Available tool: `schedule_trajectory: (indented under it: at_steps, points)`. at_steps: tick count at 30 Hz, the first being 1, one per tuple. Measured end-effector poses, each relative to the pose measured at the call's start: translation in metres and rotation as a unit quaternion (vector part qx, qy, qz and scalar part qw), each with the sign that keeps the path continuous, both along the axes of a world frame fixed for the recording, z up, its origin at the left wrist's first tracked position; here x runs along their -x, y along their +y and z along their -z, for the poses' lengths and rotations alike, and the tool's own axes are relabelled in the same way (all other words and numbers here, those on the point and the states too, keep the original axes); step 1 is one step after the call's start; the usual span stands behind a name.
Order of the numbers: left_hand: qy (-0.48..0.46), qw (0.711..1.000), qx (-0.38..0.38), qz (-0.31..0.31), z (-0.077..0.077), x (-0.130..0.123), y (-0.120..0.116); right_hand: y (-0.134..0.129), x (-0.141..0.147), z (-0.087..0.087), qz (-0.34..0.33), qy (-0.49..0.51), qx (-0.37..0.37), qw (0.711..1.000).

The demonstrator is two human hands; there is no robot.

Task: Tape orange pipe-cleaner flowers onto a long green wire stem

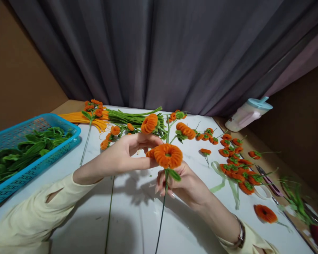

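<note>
My right hand (181, 183) is closed around the thin green stem (162, 215) of an upright branch, just under a small green leaf (174, 174). Several orange fuzzy pumpkin-like pieces sit on this branch: a large one (168, 155) in front, one at the upper left (149, 123) and one at the upper right (186, 130). From the left, my left hand (131, 153) curves its fingers and thumb around a smaller orange piece behind the large front one; its fingertips are partly hidden there.
At left stands a blue basket (75, 135) of green leaves (42, 141). Orange strips (82, 117) and green stems (127, 115) lie at the back. More orange pieces (235, 173), a ribbon (234, 194), scissors (270, 181) and a lidded cup (246, 113) are at right.
</note>
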State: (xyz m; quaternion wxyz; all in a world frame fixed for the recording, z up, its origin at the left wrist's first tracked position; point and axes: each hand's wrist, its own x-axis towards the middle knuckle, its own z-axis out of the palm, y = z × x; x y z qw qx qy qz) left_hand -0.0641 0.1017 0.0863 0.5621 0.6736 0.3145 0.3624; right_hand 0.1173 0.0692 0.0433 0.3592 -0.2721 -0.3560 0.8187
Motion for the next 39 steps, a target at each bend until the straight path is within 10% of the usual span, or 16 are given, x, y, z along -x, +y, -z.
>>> schedule_trajectory:
  at_steps: [7,16,21,29,39]
  points:
    - [0.193,0.957,-0.213,-0.029,-0.017,0.008,-0.017,0.000,-0.001,0.005,-0.008,0.012,-0.016,1.000]
    - [0.225,0.891,-0.389,-0.061,-0.010,0.005,-0.031,0.002,0.000,0.008,-0.025,0.028,-0.031,0.999]
    - [0.206,0.923,-0.320,-0.053,-0.010,0.003,-0.026,0.003,0.000,0.008,-0.032,0.029,-0.018,0.999]
    - [0.083,0.996,0.001,-0.030,0.007,-0.005,-0.015,0.004,0.001,0.004,-0.020,-0.005,-0.030,0.999]
    - [0.014,0.998,0.054,0.003,0.011,-0.010,-0.018,0.014,0.000,0.024,-0.129,0.075,0.000,0.989]
